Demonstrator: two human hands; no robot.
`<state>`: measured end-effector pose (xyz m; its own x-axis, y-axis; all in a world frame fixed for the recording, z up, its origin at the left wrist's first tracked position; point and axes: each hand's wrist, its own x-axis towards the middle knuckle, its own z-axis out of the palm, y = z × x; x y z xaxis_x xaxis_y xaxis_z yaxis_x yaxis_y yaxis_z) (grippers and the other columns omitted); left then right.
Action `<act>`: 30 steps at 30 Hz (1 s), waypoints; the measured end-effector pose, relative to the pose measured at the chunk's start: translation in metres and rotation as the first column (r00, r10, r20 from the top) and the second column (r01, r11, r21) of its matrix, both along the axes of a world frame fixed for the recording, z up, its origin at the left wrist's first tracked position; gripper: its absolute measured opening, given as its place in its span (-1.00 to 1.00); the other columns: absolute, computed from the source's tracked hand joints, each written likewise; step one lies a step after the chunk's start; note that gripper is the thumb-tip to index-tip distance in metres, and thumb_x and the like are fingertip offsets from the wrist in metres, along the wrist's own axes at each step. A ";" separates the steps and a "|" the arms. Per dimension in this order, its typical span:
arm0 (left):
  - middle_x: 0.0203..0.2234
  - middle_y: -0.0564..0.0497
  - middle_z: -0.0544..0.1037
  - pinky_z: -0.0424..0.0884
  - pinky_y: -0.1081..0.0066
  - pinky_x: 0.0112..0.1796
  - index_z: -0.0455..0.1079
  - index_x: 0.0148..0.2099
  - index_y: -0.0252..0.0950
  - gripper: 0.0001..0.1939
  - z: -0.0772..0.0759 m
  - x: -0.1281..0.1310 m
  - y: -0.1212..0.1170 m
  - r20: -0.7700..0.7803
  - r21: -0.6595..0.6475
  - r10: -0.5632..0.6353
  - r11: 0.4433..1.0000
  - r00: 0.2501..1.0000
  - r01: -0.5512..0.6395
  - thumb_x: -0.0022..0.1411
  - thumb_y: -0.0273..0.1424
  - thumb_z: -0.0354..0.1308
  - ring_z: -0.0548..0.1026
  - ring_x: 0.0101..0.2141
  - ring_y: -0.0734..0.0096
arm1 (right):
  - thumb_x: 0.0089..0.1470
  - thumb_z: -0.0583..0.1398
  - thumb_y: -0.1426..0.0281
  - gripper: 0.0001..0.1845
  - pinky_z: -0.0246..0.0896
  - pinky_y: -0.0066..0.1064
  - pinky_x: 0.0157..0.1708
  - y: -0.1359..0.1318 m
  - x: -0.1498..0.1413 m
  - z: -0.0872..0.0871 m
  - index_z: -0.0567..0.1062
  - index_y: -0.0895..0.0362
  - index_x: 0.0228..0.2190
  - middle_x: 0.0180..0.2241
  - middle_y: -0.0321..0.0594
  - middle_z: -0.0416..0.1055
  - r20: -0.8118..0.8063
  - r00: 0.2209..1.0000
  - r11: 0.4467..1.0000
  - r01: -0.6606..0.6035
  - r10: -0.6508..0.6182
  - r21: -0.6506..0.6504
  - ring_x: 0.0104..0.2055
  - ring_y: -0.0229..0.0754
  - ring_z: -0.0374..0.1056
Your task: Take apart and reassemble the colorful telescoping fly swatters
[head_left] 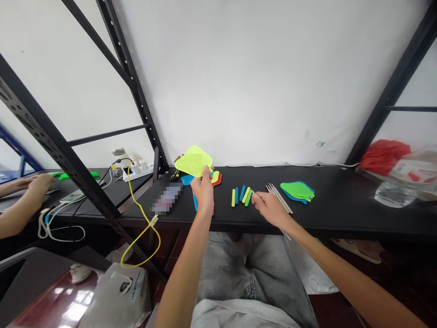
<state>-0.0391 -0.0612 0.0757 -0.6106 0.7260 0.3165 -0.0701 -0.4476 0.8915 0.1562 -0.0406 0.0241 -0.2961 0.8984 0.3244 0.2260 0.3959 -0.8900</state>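
My left hand (204, 191) is closed on a yellow-green perforated fly swatter head (194, 161), raised above the table. Behind and below it lie blue, red and yellow swatter pieces (217, 179), partly covered by the hand. My right hand (269, 207) is closed in a pinch around a thin metal rod (286, 235), mostly hidden by the fingers and wrist. Just left of those fingers lie several short yellow, blue and green handle tubes (243, 195). Several loose metal rods (280, 198) rest to its right, beside a stack of green and blue swatter heads (297, 191).
A blurred phone (167, 198) with a yellow cable (139, 209) lies on the black table (341, 200). At right are a red bag (384, 155) and clear plastic packaging (392, 193). Black shelf posts (136, 95) stand at left, near a power strip (138, 172) and another person's hands (37, 184).
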 end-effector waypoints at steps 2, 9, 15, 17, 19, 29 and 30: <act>-0.64 0.12 0.24 0.03 0.50 -0.59 0.47 -0.40 -0.38 -0.59 -0.003 -0.010 -0.004 -0.072 0.026 -0.050 0.998 0.996 0.052 0.19 -0.08 0.20 0.11 -0.63 0.61 | 0.09 0.15 0.29 -0.82 -0.10 -0.48 -0.66 0.022 0.008 -0.004 0.44 0.10 -0.48 -0.64 -0.31 0.29 -0.096 0.993 0.979 0.047 -0.067 -0.200 -0.68 -0.30 0.06; -0.61 0.09 0.29 0.00 0.51 -0.61 0.51 -0.35 -0.39 -0.55 -0.041 0.005 -0.012 -0.097 -0.040 -0.170 0.985 0.981 0.167 0.14 -0.03 0.23 0.12 -0.62 0.60 | -0.01 0.11 0.65 -0.45 0.19 -0.30 -0.13 0.077 0.004 -0.002 0.39 0.18 0.06 -0.08 0.03 0.43 0.455 0.777 0.900 0.378 -0.436 0.216 -0.08 -0.01 0.37; -0.58 0.08 0.30 0.02 0.51 -0.62 0.56 -0.27 -0.39 -0.52 -0.040 0.001 -0.015 -0.123 -0.048 -0.226 0.974 0.966 0.222 0.13 0.00 0.23 0.13 -0.60 0.60 | 0.02 0.10 0.66 -0.62 0.13 -0.17 -0.03 0.073 0.004 -0.019 0.54 0.20 -0.14 -0.01 0.14 0.33 0.652 0.577 0.870 0.301 -0.492 0.390 0.05 0.15 0.24; -0.59 0.09 0.28 0.00 0.52 -0.62 0.56 -0.26 -0.40 -0.52 -0.040 -0.001 -0.015 -0.119 -0.052 -0.235 0.972 0.965 0.230 0.14 -0.01 0.23 0.11 -0.61 0.61 | 0.04 0.11 0.64 -0.68 0.13 -0.12 -0.02 0.071 0.007 -0.020 0.56 0.21 -0.20 -0.04 0.16 0.35 0.673 0.544 0.865 0.285 -0.501 0.413 0.05 0.17 0.24; -0.60 0.09 0.28 0.00 0.53 -0.62 0.55 -0.28 -0.40 -0.53 -0.042 0.000 -0.014 -0.134 -0.059 -0.243 0.970 0.961 0.237 0.16 -0.03 0.23 0.11 -0.61 0.61 | 0.09 0.12 0.59 -0.73 0.13 -0.11 0.00 0.069 0.010 -0.016 0.56 0.20 -0.20 -0.04 0.14 0.39 0.637 0.585 0.863 0.293 -0.502 0.411 0.05 0.16 0.25; -0.67 0.05 0.36 0.12 0.49 -0.55 0.45 -0.48 -0.37 -0.48 -0.046 0.040 -0.011 -0.499 -0.281 -0.474 0.880 0.726 0.382 0.25 -0.01 0.08 0.26 -0.62 0.51 | -0.05 0.34 0.32 -0.51 0.33 -0.38 -0.53 0.043 -0.003 0.024 0.46 0.10 -0.05 -0.42 -0.21 0.52 -0.378 0.926 0.979 -0.071 -0.007 -0.192 -0.50 -0.18 0.41; -0.64 0.03 0.41 0.15 0.48 -0.53 0.49 -0.42 -0.36 -0.49 -0.044 0.038 -0.012 -0.541 -0.298 -0.462 0.886 0.702 0.354 0.26 0.00 0.06 0.31 -0.59 0.47 | -0.07 0.33 0.34 -0.53 0.31 -0.41 -0.55 0.047 0.005 0.026 0.47 0.11 -0.06 -0.44 -0.24 0.51 -0.364 0.929 0.984 -0.005 -0.061 -0.176 -0.50 -0.18 0.40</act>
<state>-0.0014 -0.0733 0.0314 0.0237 0.9315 0.3630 0.3430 -0.3486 0.8722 0.1614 0.0062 0.0499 -0.1599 0.9559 0.2464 -0.1202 0.2289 -0.9660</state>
